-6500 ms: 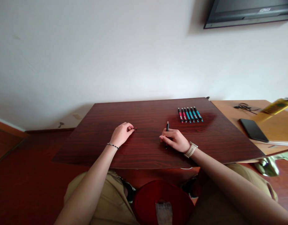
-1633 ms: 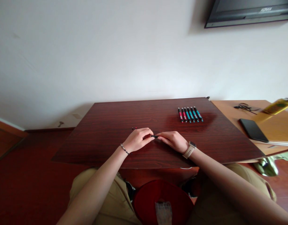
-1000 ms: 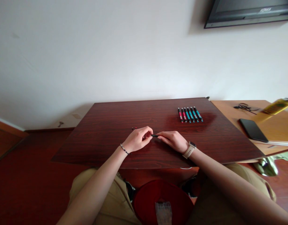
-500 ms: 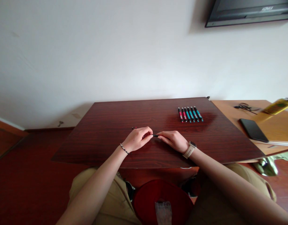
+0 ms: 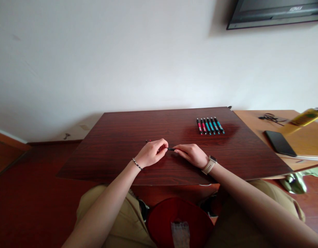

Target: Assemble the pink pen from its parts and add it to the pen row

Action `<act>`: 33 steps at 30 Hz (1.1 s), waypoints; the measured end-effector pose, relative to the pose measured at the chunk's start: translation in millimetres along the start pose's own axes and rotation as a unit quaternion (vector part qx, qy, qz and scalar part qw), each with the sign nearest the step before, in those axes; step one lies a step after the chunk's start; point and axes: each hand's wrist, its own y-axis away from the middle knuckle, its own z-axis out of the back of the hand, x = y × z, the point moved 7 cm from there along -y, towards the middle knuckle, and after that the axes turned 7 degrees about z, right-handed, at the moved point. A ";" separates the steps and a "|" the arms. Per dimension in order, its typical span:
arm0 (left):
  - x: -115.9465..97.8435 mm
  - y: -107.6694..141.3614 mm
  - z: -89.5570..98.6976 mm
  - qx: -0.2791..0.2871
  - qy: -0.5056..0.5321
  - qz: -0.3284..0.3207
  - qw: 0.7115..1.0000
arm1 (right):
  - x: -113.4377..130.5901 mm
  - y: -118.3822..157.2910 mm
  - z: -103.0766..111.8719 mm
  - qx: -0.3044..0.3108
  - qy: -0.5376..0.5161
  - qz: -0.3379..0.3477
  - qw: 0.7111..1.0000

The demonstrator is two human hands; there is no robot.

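Between my two hands, above the dark red-brown table (image 5: 133, 124), is a thin black pen (image 5: 170, 149), of which only a short dark stretch shows. My left hand (image 5: 152, 151), with a beaded bracelet at the wrist, pinches its left end between thumb and finger. The other end sits in the closed fingers of my right hand (image 5: 192, 155), which wears a pale watch. Just behind my left hand lie small dark and red pieces (image 5: 148, 141), mostly covered by it. Several pens (image 5: 210, 126), pink ones at the left and teal ones beside them, lie in a row farther back.
On the lighter table at the right are a black phone (image 5: 280, 143), a dark cable (image 5: 271, 119) and a yellow can (image 5: 307, 117). A red stool (image 5: 159, 220) with a clear plastic bag (image 5: 180, 234) stands below the front edge. A television (image 5: 275, 13) hangs above.
My left hand has shifted slightly left, so a little more of the black pen shows between the hands. My right hand and the row of pens stay put.
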 end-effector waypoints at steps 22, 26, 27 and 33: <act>2.7 -0.6 -3.4 0.002 -0.033 0.000 0.999 | 1.3 -0.9 0.1 0.004 -0.004 -0.003 1.000; 2.3 -0.7 -3.1 0.004 -0.035 0.002 0.999 | 2.2 -1.4 1.5 -0.001 -0.005 -0.003 1.000; 2.2 -0.7 -3.0 0.003 -0.037 0.002 0.999 | 2.5 -1.5 1.9 -0.003 -0.005 -0.003 1.000; 4.5 -0.5 -2.6 -0.003 -0.044 0.006 0.999 | 6.7 -2.0 3.7 -0.014 -0.013 0.013 1.000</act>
